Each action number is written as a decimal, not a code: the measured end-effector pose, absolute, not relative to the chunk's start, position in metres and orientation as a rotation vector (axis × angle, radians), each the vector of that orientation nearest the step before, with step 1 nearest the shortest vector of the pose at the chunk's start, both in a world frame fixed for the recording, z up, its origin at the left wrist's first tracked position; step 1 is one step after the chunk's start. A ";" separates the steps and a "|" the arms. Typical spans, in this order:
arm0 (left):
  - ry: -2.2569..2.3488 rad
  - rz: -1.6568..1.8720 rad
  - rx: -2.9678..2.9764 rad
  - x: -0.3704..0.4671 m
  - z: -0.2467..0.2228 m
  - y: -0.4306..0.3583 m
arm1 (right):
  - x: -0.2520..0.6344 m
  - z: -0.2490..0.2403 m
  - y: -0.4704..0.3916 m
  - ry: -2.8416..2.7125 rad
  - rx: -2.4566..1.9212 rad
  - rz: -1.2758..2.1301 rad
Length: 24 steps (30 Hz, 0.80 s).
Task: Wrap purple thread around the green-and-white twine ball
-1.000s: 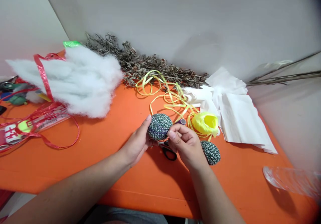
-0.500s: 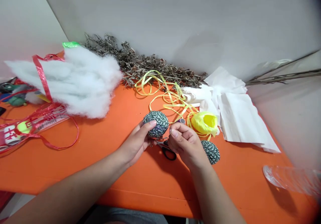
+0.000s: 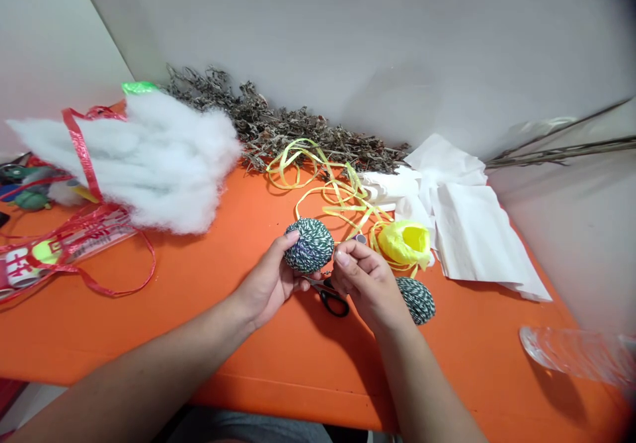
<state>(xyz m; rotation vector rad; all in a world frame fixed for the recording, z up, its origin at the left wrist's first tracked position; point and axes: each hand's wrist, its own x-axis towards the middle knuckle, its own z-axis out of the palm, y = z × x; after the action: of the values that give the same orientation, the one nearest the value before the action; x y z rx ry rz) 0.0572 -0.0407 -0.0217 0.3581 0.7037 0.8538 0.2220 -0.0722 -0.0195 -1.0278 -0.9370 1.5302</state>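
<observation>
My left hand (image 3: pixel 271 284) grips a round piece of green-and-white twisted yarn (image 3: pixel 313 244), with the thumb on its face, where a small purple patch shows. Close to its right edge, my right hand (image 3: pixel 365 281) is closed in a pinch; whatever lies between the fingertips is too small to make out. Beneath the hands lie black-handled scissors (image 3: pixel 334 302), partly covered. A second green-and-white yarn piece (image 3: pixel 417 300) rests on the table, partly behind my right wrist. Just beyond my right fingers is a small spool with a purple edge (image 3: pixel 360 238).
Yellow plastic ribbon (image 3: pixel 342 195) trails from a yellow roll (image 3: pixel 403 243). White sheets (image 3: pixel 484 231) lie right, a clear plastic bottle (image 3: pixel 571 353) at front right. Dried plant stems (image 3: pixel 278 125) line the wall. White stuffing (image 3: pixel 169 165) and red ribbon (image 3: pixel 144 284) cover the left of the orange table (image 3: pixel 209 357).
The yarn piece has turned slightly in my left hand, and the left thumb has shifted left toward its edge. My right hand stays almost in place, still pinched.
</observation>
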 end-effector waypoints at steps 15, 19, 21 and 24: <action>0.707 0.814 0.283 0.056 -0.019 -0.038 | 0.221 -0.021 -0.070 -0.936 -1.027 1.535; 0.718 0.794 0.234 0.057 -0.018 -0.037 | 0.221 -0.020 -0.072 -0.938 -1.034 1.536; 0.718 0.781 0.212 0.057 -0.017 -0.037 | 0.221 -0.019 -0.072 -0.937 -1.036 1.537; 0.712 0.766 0.186 0.056 -0.016 -0.037 | 0.221 -0.019 -0.071 -0.944 -1.030 1.542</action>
<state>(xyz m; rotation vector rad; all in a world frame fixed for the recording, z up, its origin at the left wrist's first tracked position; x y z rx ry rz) 0.0563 -0.0366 -0.0163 0.1860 0.7120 0.7665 0.2212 -0.0713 -0.0194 -1.0297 -0.9437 1.5423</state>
